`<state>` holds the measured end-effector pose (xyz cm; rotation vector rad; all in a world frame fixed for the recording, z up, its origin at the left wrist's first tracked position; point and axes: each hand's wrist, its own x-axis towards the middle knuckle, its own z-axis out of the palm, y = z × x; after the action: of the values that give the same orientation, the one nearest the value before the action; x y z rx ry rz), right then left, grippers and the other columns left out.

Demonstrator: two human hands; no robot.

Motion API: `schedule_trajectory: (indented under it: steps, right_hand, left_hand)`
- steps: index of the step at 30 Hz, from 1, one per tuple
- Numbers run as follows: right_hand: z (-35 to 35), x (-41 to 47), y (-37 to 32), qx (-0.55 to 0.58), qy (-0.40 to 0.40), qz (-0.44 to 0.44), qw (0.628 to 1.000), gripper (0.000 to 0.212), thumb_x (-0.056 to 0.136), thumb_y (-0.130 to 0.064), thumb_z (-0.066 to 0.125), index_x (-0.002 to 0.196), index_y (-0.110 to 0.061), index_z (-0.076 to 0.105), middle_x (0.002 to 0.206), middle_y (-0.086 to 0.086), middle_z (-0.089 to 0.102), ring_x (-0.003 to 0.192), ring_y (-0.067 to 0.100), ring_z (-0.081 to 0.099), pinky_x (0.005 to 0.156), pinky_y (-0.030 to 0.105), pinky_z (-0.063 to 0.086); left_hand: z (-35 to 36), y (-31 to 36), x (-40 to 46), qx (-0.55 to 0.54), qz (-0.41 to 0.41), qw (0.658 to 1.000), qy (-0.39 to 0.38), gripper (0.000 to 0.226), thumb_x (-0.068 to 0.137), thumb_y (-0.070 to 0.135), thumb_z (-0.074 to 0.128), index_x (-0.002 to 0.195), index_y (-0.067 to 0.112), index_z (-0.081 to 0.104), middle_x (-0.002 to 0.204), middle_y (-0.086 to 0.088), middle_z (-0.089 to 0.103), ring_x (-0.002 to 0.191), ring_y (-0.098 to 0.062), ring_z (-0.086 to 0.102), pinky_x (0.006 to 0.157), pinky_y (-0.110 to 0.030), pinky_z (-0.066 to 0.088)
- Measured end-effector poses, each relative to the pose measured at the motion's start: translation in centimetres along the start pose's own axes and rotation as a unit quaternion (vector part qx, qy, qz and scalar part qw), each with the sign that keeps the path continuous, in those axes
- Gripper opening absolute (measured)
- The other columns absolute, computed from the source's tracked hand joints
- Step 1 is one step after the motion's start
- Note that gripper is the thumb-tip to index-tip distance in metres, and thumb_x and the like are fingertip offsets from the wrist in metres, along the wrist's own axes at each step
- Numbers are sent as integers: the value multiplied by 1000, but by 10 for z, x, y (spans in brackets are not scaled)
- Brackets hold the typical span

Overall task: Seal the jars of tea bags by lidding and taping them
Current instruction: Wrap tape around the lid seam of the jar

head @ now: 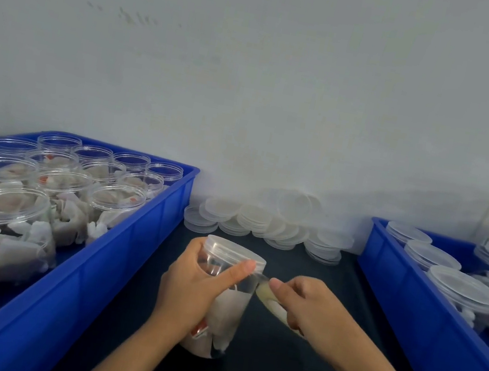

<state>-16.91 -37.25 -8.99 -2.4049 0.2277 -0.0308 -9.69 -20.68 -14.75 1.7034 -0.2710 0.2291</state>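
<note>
A clear plastic jar [231, 307] of tea bags stands on the dark table at the centre, with a clear lid [233, 250] on top. My left hand [195, 288] grips the jar's upper body, thumb laid across its front just under the lid. My right hand [304, 303] holds a roll of clear tape [268, 302] right beside the jar. A short strip of tape runs from the roll to the jar's side near my left thumb.
A blue crate [112, 260] on the left holds several open jars of tea bags. A blue crate [404, 308] on the right holds lidded jars. A pile of loose clear lids [269, 222] lies against the white wall behind the jar.
</note>
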Motion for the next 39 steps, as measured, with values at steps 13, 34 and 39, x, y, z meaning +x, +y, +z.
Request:
schedule_trajectory:
  steps: [13,34,39]
  right_hand:
    - [-1,0,0,-205,94,-111,968,41,103,-45,29,144,-51,29,72,-13,53,63,6,48,69,30,48]
    - [14,9,0,-287,148,-179,929,46,103,-45,16,148,-37,23,78,-10,48,73,11,51,63,29,38]
    - [18,8,0,-308,163,-180,920,47,104,-43,17,149,-34,21,71,-11,39,72,9,46,62,26,32]
  left_hand:
    - [-4,1,2,-11,0,1000,-15,89,31,90,69,101,36,61,92,26,69,83,4,68,79,-30,55]
    - [-3,-1,-1,-25,38,998,-35,50,78,74,50,94,27,49,87,14,66,79,-5,67,75,-33,52]
    - [7,4,-9,115,84,989,43,46,75,80,31,91,40,48,96,14,60,81,3,59,66,-18,42]
